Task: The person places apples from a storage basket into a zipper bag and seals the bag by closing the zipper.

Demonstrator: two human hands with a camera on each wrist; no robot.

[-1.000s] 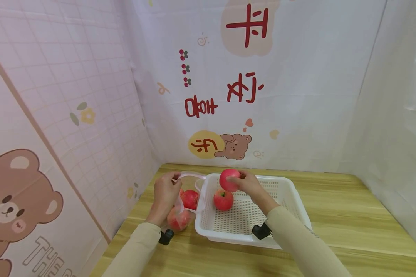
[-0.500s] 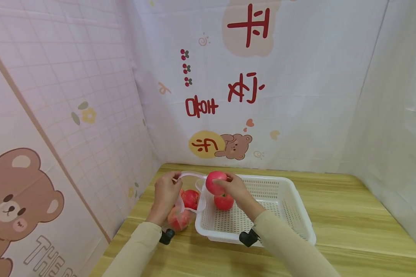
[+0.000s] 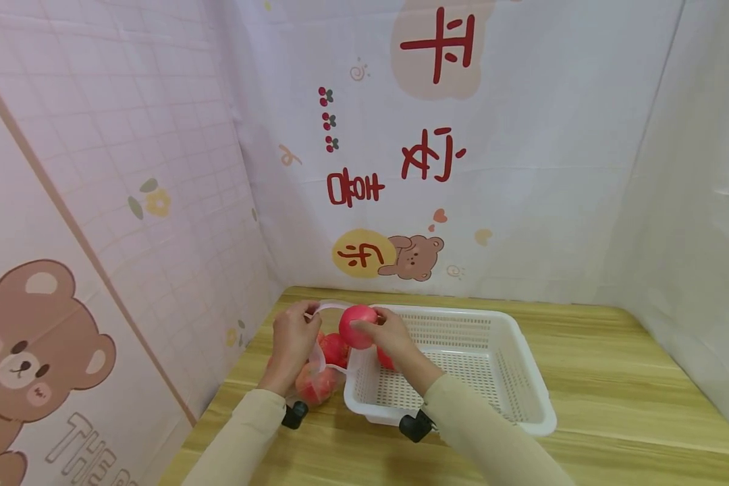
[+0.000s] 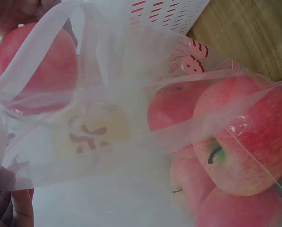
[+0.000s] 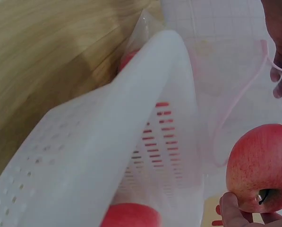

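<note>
Right grip (image 3: 397, 341), spread to width of red apple (image 3: 354, 322), holds it at lower centre of frame, near clear bag (image 3: 337, 369); left grip (image 3: 293, 341), nearly closed, pinches bag handle (image 3: 333, 305); bagged apples (image 3: 316, 385) beside white basket (image 3: 462, 364).

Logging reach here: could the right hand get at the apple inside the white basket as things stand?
Probably not: the right hand grips another apple, though the open-topped white basket leaves the way to its apple free.

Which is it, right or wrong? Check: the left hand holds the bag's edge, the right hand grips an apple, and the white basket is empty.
Not right: the white basket isn't empty; the right wrist view shows a red apple inside. The left hand and right hand are as stated.
</note>
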